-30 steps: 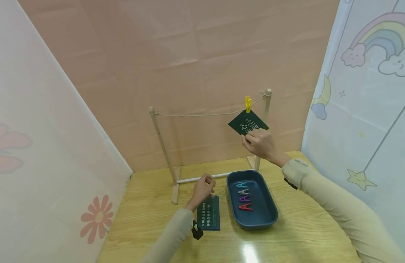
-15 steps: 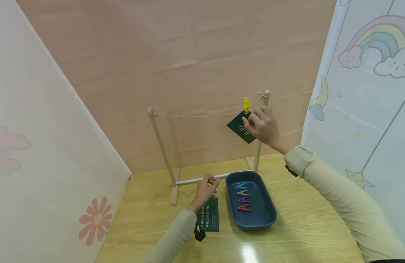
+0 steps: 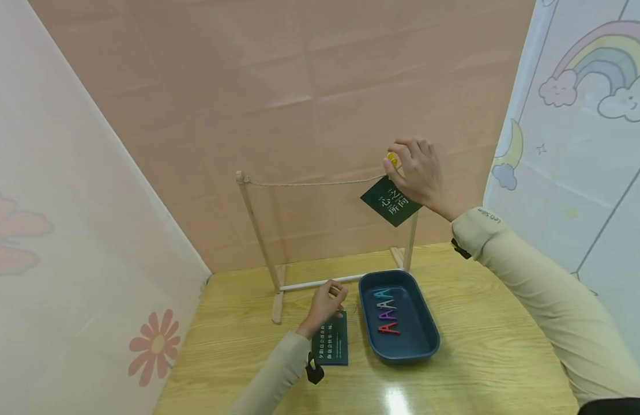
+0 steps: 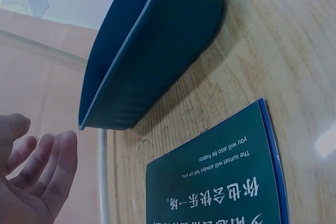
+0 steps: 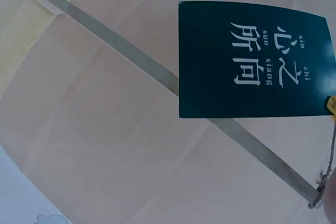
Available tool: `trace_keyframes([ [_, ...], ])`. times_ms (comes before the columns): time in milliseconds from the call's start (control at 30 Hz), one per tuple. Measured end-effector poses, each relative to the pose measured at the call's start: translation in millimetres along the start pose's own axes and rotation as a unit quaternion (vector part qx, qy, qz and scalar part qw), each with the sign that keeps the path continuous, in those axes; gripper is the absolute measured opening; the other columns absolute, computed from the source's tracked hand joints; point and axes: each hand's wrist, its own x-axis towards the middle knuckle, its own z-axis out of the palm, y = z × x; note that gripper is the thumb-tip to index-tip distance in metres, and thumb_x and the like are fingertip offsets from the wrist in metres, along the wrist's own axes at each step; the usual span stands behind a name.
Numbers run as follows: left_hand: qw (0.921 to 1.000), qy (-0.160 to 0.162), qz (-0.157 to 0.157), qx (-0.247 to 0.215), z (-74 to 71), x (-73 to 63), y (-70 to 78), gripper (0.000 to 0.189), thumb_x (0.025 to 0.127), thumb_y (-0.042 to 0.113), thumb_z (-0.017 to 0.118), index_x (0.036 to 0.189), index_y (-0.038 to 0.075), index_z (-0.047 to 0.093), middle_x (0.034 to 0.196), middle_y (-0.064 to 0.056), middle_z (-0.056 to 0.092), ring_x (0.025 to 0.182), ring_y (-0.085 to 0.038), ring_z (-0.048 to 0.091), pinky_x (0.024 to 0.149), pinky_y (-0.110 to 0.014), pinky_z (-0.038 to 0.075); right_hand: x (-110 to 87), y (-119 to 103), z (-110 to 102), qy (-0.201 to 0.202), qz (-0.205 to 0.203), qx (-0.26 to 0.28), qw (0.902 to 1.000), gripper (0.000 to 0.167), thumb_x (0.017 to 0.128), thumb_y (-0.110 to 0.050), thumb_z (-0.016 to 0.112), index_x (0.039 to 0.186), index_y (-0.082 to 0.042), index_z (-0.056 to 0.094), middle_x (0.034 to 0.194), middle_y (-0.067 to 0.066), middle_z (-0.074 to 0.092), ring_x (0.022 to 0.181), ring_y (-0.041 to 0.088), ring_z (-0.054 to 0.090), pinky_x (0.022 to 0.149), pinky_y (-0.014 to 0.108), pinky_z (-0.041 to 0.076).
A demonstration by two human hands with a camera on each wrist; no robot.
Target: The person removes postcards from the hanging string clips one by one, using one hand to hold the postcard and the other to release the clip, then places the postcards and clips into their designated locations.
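My right hand is raised at the right end of the string, its thumb and fingers round a yellow clothespin. Below the clothespin a dark green card with white lettering hangs by one corner. Only a sliver of that hand shows in the right wrist view. My left hand hovers over a stack of dark green cards on the table, fingers loosely bent and holding nothing.
The string is tied between two wooden posts, joined low down by a white bar. A dark blue tray with several coloured clothespins stands right of the cards on the wooden table. Printed cloths enclose the sides.
My right hand has risen from the hanging card's lower part to the yellow clothespin, which it now grips. The card's lower corner hangs free. The left hand has barely moved.
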Motion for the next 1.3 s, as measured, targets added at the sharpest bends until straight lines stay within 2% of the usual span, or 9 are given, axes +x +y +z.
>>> trace_keyframes([
  [133, 0.9998, -0.004, 0.019, 0.003, -1.0, -1.2, -3.6, 0.025, 0.102, 0.02, 0.059, 0.111, -0.003, 0.059, 0.093, -0.015, 0.061, 0.069, -0.038, 0.068, 0.053, -0.046, 0.06, 4.7, 5.4, 1.3, -0.053, 0.017, 0.018, 0.9983, 0.045, 0.1, -0.034, 0.045, 0.116, 0.004, 0.062, 0.12, 0.025, 0.056, 0.115, 0.046, 0.045, 0.104, 0.058, 0.034],
  [267, 0.999, -0.006, 0.045, 0.003, -1.8, -3.0, -6.5, 0.022, 0.102, 0.018, 0.058, 0.108, -0.003, 0.059, 0.088, -0.011, 0.061, 0.064, -0.034, 0.068, 0.05, -0.04, 0.06, 5.1, 9.0, 2.3, -0.09, 0.027, 0.021, 0.9953, 0.046, 0.101, -0.035, 0.046, 0.119, 0.003, 0.062, 0.119, 0.025, 0.06, 0.118, 0.045, 0.046, 0.111, 0.059, 0.027],
  [467, 0.9999, -0.01, -0.001, -0.004, 0.7, -2.6, -0.3, 0.021, 0.103, 0.019, 0.057, 0.111, -0.001, 0.06, 0.092, -0.017, 0.062, 0.072, -0.045, 0.067, 0.057, -0.049, 0.06, 4.4, 12.3, -3.8, -0.151, 0.065, 0.006, 0.9864, 0.043, 0.104, -0.039, 0.046, 0.12, -0.003, 0.064, 0.123, 0.02, 0.061, 0.118, 0.041, 0.048, 0.113, 0.055, 0.023],
  [633, 0.9999, -0.003, -0.004, -0.011, 5.0, -1.4, 20.2, 0.02, 0.103, 0.01, 0.055, 0.112, -0.007, 0.058, 0.096, -0.029, 0.061, 0.062, -0.024, 0.065, 0.059, -0.053, 0.06, 7.1, 12.3, -7.1, -0.182, 0.083, 0.012, 0.9797, 0.043, 0.105, -0.041, 0.044, 0.118, -0.005, 0.065, 0.124, 0.017, 0.061, 0.12, 0.039, 0.049, 0.114, 0.053, 0.02],
  [733, 0.9997, 0.0, 0.0, -0.025, 8.5, 0.6, 36.7, 0.019, 0.103, 0.006, 0.054, 0.113, -0.01, 0.056, 0.098, -0.035, 0.059, 0.06, -0.02, 0.063, 0.06, -0.056, 0.059, 8.7, 12.2, -7.1, -0.183, 0.087, 0.034, 0.9787, 0.045, 0.105, -0.042, 0.043, 0.118, -0.004, 0.065, 0.122, 0.018, 0.062, 0.118, 0.04, 0.049, 0.11, 0.054, 0.021],
  [933, 0.9989, 0.012, 0.021, -0.039, 22.3, 15.7, 40.9, 0.019, 0.103, 0.008, 0.055, 0.113, -0.007, 0.057, 0.095, -0.029, 0.062, 0.072, -0.051, 0.064, 0.06, -0.057, 0.058, 8.9, 14.9, -8.5, -0.159, 0.096, 0.092, 0.9782, 0.051, 0.105, -0.044, 0.043, 0.116, 0.0, 0.065, 0.119, 0.021, 0.062, 0.116, 0.042, 0.05, 0.107, 0.056, 0.021],
  [1067, 0.9983, 0.015, 0.034, -0.044, 29.1, 30.4, 37.9, 0.02, 0.103, 0.014, 0.056, 0.114, -0.002, 0.058, 0.091, -0.018, 0.065, 0.065, -0.034, 0.068, 0.058, -0.05, 0.06, 8.0, 16.4, -10.9, -0.162, 0.107, 0.109, 0.9749, 0.053, 0.105, -0.047, 0.042, 0.116, 0.0, 0.064, 0.119, 0.021, 0.062, 0.116, 0.042, 0.05, 0.108, 0.055, 0.018],
  [1167, 0.9971, 0.021, 0.043, -0.058, 29.5, 40.3, 46.9, 0.023, 0.102, 0.017, 0.057, 0.117, 0.0, 0.057, 0.092, -0.017, 0.065, 0.063, -0.02, 0.067, 0.061, -0.052, 0.06, 7.0, 16.3, -12.6, -0.17, 0.115, 0.121, 0.9712, 0.052, 0.103, -0.048, 0.045, 0.116, 0.0, 0.063, 0.118, 0.021, 0.062, 0.116, 0.042, 0.05, 0.109, 0.056, 0.016],
  [1300, 0.9957, 0.038, 0.063, -0.056, 27.9, 55.0, 68.6, 0.026, 0.102, 0.02, 0.059, 0.121, 0.002, 0.057, 0.096, -0.017, 0.064, 0.067, -0.022, 0.068, 0.066, -0.053, 0.06, 7.0, 16.5, -13.5, -0.171, 0.116, 0.128, 0.9699, 0.052, 0.103, -0.048, 0.047, 0.115, 0.0, 0.063, 0.115, 0.02, 0.062, 0.113, 0.042, 0.051, 0.109, 0.057, 0.016],
])
